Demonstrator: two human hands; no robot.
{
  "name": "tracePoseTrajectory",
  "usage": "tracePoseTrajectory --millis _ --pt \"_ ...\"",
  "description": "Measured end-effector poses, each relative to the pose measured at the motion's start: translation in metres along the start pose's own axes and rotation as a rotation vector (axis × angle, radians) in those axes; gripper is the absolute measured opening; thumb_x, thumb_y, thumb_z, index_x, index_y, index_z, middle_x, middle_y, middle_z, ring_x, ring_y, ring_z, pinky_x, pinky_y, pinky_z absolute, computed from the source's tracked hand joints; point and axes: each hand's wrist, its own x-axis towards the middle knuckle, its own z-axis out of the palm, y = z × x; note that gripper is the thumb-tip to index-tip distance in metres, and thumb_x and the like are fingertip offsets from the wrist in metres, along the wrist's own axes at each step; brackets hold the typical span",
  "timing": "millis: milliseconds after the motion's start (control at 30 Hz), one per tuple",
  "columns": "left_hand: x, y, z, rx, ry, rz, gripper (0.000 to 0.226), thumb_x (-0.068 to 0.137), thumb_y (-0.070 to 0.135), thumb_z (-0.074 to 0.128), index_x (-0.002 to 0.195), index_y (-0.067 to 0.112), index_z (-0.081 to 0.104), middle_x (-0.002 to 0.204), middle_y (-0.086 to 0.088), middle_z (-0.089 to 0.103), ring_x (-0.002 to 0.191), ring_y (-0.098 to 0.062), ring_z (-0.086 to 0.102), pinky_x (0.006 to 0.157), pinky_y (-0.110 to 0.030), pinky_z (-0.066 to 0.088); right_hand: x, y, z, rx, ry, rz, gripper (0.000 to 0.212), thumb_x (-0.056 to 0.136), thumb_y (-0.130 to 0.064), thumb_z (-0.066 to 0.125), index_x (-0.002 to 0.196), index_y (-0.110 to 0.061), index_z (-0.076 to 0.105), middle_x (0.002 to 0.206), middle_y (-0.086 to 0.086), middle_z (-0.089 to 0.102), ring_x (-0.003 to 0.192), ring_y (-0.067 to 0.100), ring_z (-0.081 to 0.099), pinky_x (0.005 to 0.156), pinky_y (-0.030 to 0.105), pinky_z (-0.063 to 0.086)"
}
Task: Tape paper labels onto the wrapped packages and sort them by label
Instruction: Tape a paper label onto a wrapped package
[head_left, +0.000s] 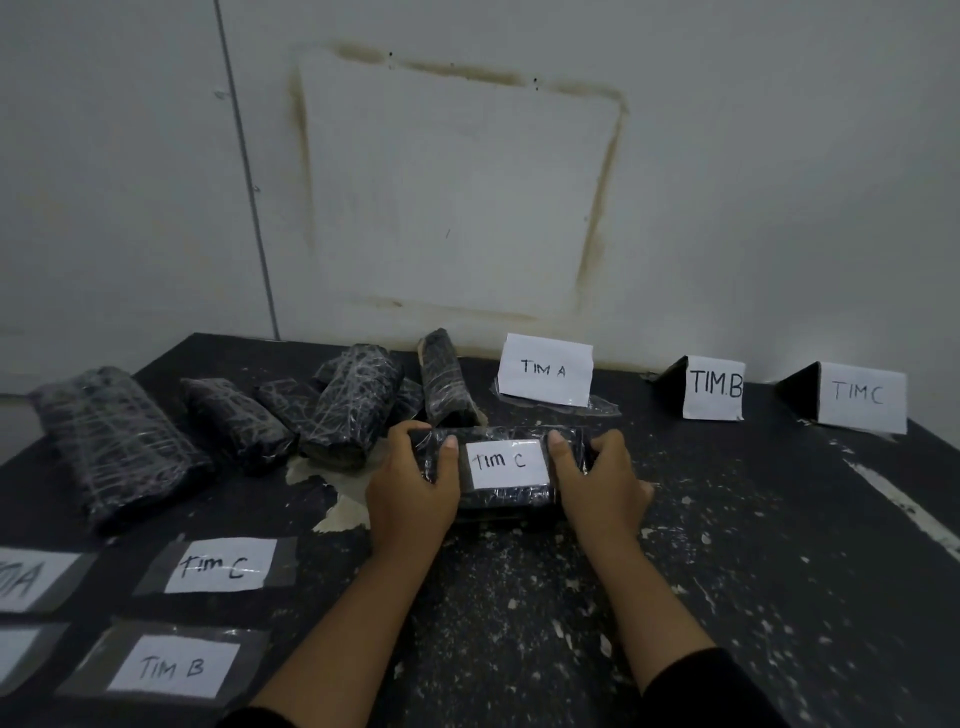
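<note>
Both hands, left hand (410, 483) and right hand (597, 478), grip the black plastic-wrapped package (501, 499); its white "TIM C" paper label (508, 462) may lift if the tape is poorly pressed.

Both hands (410, 488) (597, 480) forward, fingers curled inward, thumbs on top.

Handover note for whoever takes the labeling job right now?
Left hand and right hand both grip the package, thumbs pressing beside its taped TIM C label.
Done: this one is labeled.
Left: move it to the TIM C sign far right; five unlabeled packages wait back left; spare labels lie near left.
</note>
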Motion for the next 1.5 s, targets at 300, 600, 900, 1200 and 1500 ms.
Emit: tracePoseTrajectory --millis 300,600,900,1200,1500 --pt "0.004 -0.008 0.002 -0.019 -0.027 -0.006 0.017 0.096 0.021 0.049 0.11 0.014 0.058 0.083 0.004 0.058 0.072 -0.015 0.053 0.062 -0.027 0.037 -0.004 0.005 -0.004 0.112 0.032 0.006 0.027 0.094 -0.028 0.051 0.072 -0.016 0.038 0.067 0.0 0.049 0.062 0.019 0.046 0.075 0.028 0.019" --pt "-0.001 -0.005 -0.004 -0.108 -0.204 -0.128 0.04 0.1 0.032 0.036 0.139 0.022 0.042 0.12 -0.006 0.059 0.111 -0.026 0.055 0.087 -0.034 0.044 -0.013 0.005 -0.017 0.085 0.023 0.03 0.026 0.095 -0.022 0.049 0.071 -0.016 0.04 0.065 0.001 0.052 0.059 0.017 0.046 0.081 0.03 0.024" --pt "0.0 -0.007 -0.007 0.018 -0.305 -0.233 0.055 0.098 0.033 0.04 0.15 0.022 0.024 0.113 -0.002 0.038 0.097 -0.014 0.044 0.076 -0.024 0.036 -0.017 0.011 -0.04 0.05 -0.07 0.112 0.028 0.096 -0.033 0.043 0.071 -0.021 0.044 0.071 -0.003 0.055 0.064 0.01 0.049 0.091 0.046 0.042" --pt "-0.013 0.015 0.006 -0.205 -0.41 -0.349 0.053 0.1 0.041 0.03 0.149 0.021 0.026 0.152 -0.01 0.026 0.137 -0.025 0.031 0.104 -0.034 0.028 -0.018 0.031 -0.057 0.139 -0.103 0.127 0.038 0.095 -0.035 0.045 0.127 -0.016 0.052 0.126 0.006 0.055 0.111 0.022 0.054 0.093 0.038 0.044" --pt "-0.018 0.027 0.01 -0.302 -0.422 -0.319 0.052 0.1 0.044 0.027 0.148 0.024 0.028 0.157 0.0 0.022 0.144 -0.018 0.017 0.113 -0.034 0.017 -0.02 0.045 -0.061 0.25 -0.091 0.115 0.038 0.095 -0.03 0.048 0.131 -0.017 0.046 0.128 0.006 0.056 0.114 0.023 0.053 0.086 0.032 0.04"
